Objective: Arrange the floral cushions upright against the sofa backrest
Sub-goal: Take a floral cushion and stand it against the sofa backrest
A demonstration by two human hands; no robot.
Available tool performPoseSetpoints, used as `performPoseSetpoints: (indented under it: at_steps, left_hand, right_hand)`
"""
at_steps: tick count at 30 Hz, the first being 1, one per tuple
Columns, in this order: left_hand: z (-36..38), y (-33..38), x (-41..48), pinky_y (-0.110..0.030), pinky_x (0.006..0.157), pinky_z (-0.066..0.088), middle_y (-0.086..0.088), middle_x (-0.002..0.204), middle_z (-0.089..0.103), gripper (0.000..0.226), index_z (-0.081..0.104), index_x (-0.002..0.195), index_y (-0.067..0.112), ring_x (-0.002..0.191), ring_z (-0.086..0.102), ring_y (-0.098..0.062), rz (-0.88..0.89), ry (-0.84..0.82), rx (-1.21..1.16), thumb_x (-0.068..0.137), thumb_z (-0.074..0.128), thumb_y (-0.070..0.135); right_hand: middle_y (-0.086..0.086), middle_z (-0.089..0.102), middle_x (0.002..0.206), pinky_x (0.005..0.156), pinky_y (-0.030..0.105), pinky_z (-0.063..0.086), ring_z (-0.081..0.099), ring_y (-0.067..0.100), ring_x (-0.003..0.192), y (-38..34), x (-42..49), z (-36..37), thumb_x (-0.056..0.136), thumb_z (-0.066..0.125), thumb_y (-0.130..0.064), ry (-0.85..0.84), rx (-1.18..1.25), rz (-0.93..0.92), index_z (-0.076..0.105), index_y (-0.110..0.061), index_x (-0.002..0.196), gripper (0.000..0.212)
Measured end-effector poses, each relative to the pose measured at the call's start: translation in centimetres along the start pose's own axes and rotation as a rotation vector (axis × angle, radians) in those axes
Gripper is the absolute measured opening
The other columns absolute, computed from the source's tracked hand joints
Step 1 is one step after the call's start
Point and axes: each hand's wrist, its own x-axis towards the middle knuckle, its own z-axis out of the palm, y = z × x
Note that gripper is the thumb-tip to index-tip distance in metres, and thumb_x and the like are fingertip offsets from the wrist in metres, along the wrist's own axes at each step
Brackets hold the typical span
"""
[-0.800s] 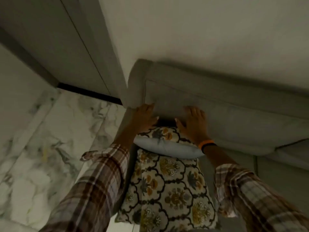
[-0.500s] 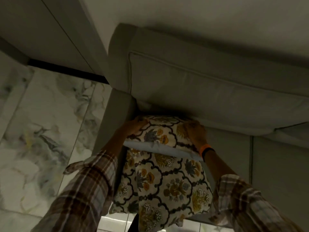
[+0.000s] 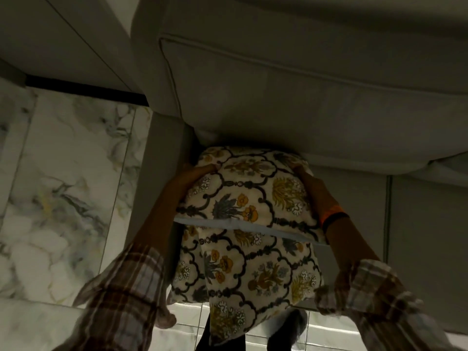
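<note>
Two floral cushions lie stacked at the left end of the grey sofa. The upper floral cushion (image 3: 249, 191) reaches up to the foot of the sofa backrest (image 3: 291, 97). My left hand (image 3: 195, 174) grips its left side and my right hand (image 3: 310, 184) grips its right side, fingers partly hidden behind the fabric. The lower floral cushion (image 3: 253, 269) lies flat under it and hangs over the seat's front edge.
The sofa armrest (image 3: 162, 158) runs along the left of the cushions. Marble floor tiles (image 3: 63, 186) lie beyond it, with a wall and dark skirting gap behind. Bare sofa seat (image 3: 417, 236) stretches to the right.
My hands came off the backrest and took hold of the upper cushion's two sides. The view has moved closer to the sofa.
</note>
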Motion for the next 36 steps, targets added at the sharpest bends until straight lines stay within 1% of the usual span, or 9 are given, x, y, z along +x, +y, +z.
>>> performPoseSetpoints:
  at_steps: [3,7,12,17,22,25,28,33,36]
  left_hand:
    - [1.4,-0.2,-3.7,-0.029,0.068,0.051,-0.005,0.125,0.064,0.110,0.046,0.141,0.018,0.094,0.064,-0.017,-0.001,-0.011,-0.026,0.050,0.087,0.063]
    - [5.6,-1.2,-8.3,-0.035,0.083,0.054,-0.004,0.135,0.059,0.122,0.041,0.146,0.026,0.107,0.062,-0.019,0.062,0.026,-0.058,0.041,0.088,0.067]
    - [14.2,-1.9,-13.6,-0.026,0.073,0.053,0.003,0.132,0.057,0.103,0.037,0.145,0.033,0.101,0.060,-0.006,0.221,0.104,0.029,0.057,0.083,0.056]
    - [27.4,-0.8,-18.3,-0.009,0.051,0.048,0.029,0.085,0.060,0.059,0.053,0.096,0.047,0.068,0.061,0.013,0.404,0.226,0.194,0.046,0.083,0.043]
    - [45.0,0.2,-16.1,-0.022,0.081,0.054,0.018,0.110,0.062,0.099,0.052,0.127,0.033,0.096,0.062,0.004,0.492,0.096,0.483,0.039,0.088,0.063]
    - [57.0,1.3,-12.6,0.001,0.071,0.044,0.036,0.112,0.050,0.094,0.041,0.128,0.048,0.092,0.054,0.025,0.623,-0.059,0.589,0.046,0.087,0.055]
    - [67.9,1.8,-9.2,0.003,0.085,0.039,0.032,0.131,0.046,0.097,0.035,0.140,0.045,0.112,0.045,0.027,0.731,-0.189,0.675,0.059,0.089,0.043]
    - [83.6,2.6,-5.7,-0.029,0.110,0.038,0.018,0.149,0.036,0.102,0.028,0.144,0.045,0.136,0.037,0.002,0.933,-0.305,0.814,0.065,0.091,0.032]
    - [93.2,5.4,-4.7,-0.040,0.107,0.040,0.007,0.148,0.036,0.100,0.026,0.147,0.038,0.133,0.035,-0.006,1.156,-0.288,1.012,0.065,0.083,0.043]
  right_hand:
    - [0.008,0.058,0.142,0.079,0.027,0.052,0.064,0.020,0.106,1.4,-2.6,-2.7,0.083,0.071,-0.063,0.014,0.046,-0.012,0.043,-0.013,0.154,0.091]
    - [-0.015,0.075,0.106,0.055,0.013,0.057,0.076,-0.004,0.075,4.5,-6.1,-7.9,0.077,0.078,-0.054,-0.011,0.176,-0.135,0.067,-0.031,0.121,0.051]
    - [-0.001,0.072,0.127,0.084,0.041,0.065,0.075,0.022,0.107,8.9,-7.1,-16.4,0.060,0.084,-0.057,0.003,0.286,-0.215,0.054,-0.024,0.144,0.095]
    - [-0.002,0.076,0.126,0.075,0.034,0.065,0.077,0.018,0.105,13.8,-5.3,-27.8,0.075,0.082,-0.043,-0.062,0.460,-0.262,0.055,-0.031,0.142,0.074]
    - [0.012,0.067,0.139,0.097,0.067,0.053,0.062,0.046,0.125,19.5,-0.1,-44.4,0.081,0.082,-0.033,-0.096,0.536,-0.293,0.053,-0.023,0.147,0.073]
    - [0.006,0.069,0.137,0.095,0.056,0.058,0.065,0.038,0.125,22.8,3.3,-54.7,0.089,0.066,-0.010,-0.083,0.597,-0.296,0.051,-0.027,0.146,0.062]
    - [0.007,0.070,0.134,0.096,0.052,0.058,0.069,0.032,0.120,25.2,6.4,-64.0,0.092,0.051,0.014,-0.034,0.644,-0.271,0.049,-0.022,0.147,0.066]
    - [0.004,0.065,0.060,0.058,0.033,0.053,0.060,0.026,0.062,27.4,11.4,-75.7,0.083,0.040,0.017,0.048,0.945,-0.182,0.068,-0.011,0.066,0.043]
    - [0.008,0.064,0.068,0.064,0.035,0.053,0.063,0.023,0.056,28.4,13.5,-81.0,0.081,0.052,-0.005,0.093,1.227,-0.184,0.067,-0.015,0.064,0.025]
